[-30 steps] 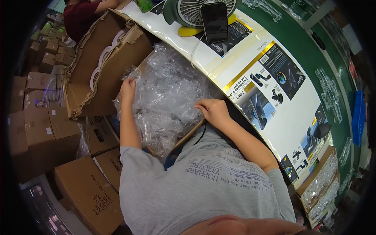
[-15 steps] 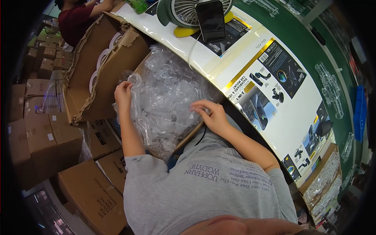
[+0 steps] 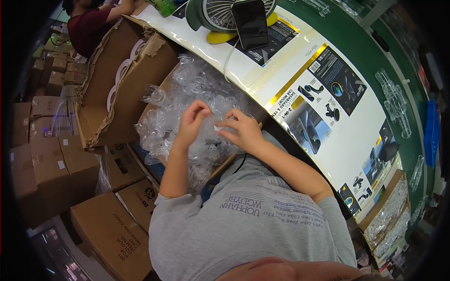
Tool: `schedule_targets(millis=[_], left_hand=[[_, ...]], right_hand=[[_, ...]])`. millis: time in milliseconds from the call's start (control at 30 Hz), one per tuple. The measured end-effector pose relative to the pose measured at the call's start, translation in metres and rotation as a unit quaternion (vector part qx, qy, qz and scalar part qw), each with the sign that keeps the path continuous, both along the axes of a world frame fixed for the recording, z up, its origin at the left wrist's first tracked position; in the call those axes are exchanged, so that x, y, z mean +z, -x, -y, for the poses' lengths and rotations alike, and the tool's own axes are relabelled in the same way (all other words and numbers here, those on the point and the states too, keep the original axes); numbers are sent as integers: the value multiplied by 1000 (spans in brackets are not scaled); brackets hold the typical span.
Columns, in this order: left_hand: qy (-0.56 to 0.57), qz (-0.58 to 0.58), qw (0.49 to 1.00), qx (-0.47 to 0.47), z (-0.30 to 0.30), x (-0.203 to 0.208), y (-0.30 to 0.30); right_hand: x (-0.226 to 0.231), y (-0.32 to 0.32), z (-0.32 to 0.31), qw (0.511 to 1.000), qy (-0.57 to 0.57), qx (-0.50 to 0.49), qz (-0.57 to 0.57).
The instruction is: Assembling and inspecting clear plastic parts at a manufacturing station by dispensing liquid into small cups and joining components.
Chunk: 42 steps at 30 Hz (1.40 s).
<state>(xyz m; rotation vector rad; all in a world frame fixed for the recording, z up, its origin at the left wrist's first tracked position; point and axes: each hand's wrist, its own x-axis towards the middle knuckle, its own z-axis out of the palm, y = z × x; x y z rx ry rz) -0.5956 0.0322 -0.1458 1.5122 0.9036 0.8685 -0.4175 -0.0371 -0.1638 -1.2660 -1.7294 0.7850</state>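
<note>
Clear plastic pieces (image 3: 161, 133) lay in a loose, tangled heap in an open cardboard box (image 3: 228, 163) at the person's lap, just beside the worktop (image 3: 347, 145). Both hands were above the heap, near each other but apart: the left hand (image 3: 193, 122) had its fingers curled, the right hand (image 3: 243, 131) had its fingers bent and slightly spread. Whether either pinched a see-through piece, I could not tell. On the worktop, 1 phone (image 3: 250, 25) leaned against 1 fan (image 3: 222, 14).
</note>
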Motion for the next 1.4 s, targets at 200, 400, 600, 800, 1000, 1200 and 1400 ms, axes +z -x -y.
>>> schedule_targets(millis=[200,400,600,800,1000,1200,1400], left_hand=[[64,50,991,103,10,-38,-16],[158,20,981,114,5,-56,-15],[-54,-196,974,104,-27,-48,36],[-207,-468,859,30,-35,-29,92],[-342,-573,744,-18,-20,-40,89],[-344,-538,768,41,-28,-50,106],[-238,-313,884,252,-38,-24,89]], right_hand=[[7,4,7,993,-82,23,84],[-13,8,12,970,-161,56,171],[-3,-1,7,991,-112,-53,49],[8,-6,7,993,-58,-93,-39],[7,-12,6,993,-14,-114,-39],[-1,-20,3,982,123,-82,-114],[-2,-12,6,980,90,-108,-139]])
